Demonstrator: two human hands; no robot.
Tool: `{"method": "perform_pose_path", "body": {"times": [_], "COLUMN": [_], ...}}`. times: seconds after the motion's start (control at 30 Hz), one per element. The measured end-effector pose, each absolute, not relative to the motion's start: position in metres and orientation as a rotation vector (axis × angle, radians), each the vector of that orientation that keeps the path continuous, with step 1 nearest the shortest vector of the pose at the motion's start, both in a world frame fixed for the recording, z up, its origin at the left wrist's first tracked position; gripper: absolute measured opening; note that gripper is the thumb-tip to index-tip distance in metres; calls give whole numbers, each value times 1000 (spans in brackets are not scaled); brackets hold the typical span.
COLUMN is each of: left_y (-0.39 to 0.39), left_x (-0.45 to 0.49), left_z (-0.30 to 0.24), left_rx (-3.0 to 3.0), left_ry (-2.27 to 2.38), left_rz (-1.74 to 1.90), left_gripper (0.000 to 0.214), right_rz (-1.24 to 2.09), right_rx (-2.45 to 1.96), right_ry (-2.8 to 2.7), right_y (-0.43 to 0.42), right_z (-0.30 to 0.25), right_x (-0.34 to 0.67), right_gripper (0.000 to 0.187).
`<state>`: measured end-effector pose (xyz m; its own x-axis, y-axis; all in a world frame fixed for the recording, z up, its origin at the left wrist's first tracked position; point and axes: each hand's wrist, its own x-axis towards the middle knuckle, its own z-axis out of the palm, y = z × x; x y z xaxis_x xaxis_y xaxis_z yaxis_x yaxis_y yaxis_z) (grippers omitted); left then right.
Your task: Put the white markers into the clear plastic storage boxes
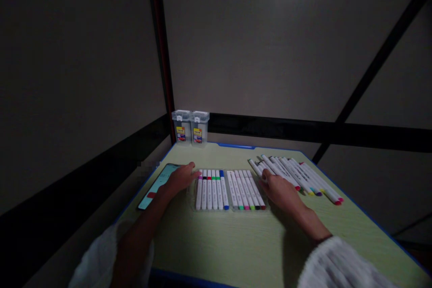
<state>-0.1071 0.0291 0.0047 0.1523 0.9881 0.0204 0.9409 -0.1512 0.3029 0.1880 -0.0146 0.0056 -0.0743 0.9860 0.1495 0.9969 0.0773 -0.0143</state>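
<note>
A clear plastic tray [231, 210] lies on the table, with white markers with coloured caps in two side-by-side groups. My left hand [180, 177] is at the tray's upper left corner, thumb and forefinger apart, the thumb touching beside the purple-banded marker [199, 191]. To the right of the tray, my right hand [280, 189] is closed with its fingers round a white marker [255, 167], whose far end points up and left. Part of that marker is hidden by the fingers. Just beyond this hand lies a loose pile of white markers [300, 175].
A phone [158, 186] with a lit screen lies left of the tray, partly under my left forearm. Two clear lidded boxes [191, 128] stand at the table's far left corner. The pale green table [216, 243] has a blue edge, with grey wall panels behind.
</note>
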Motion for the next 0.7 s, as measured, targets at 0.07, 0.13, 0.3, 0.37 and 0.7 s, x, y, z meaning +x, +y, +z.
{"method": "perform_pose_path", "body": {"times": [0.07,0.13,0.3,0.37,0.7], "left_y": [30,30,31,31,46], "left_x": [-107,-107,-106,-106,-110], "left_z": [5,5,9,11,8], "left_rx": [2201,2194,2155,2136,1910], "left_ry": [1878,1870,1859,1851,1728], "left_rz": [340,375,532,616,1111], "left_gripper": [37,37,33,30,25], "right_rz": [-135,-125,-134,-152,-176], "right_rx": [-2069,-2072,-2078,-2080,-2016], "right_ry": [-2210,-2204,-2209,-2231,-2088], "right_y": [-15,-15,-15,-15,-15], "right_z": [6,7,5,4,3], "right_x": [187,187,187,187,187], "right_gripper": [17,17,15,15,18]}}
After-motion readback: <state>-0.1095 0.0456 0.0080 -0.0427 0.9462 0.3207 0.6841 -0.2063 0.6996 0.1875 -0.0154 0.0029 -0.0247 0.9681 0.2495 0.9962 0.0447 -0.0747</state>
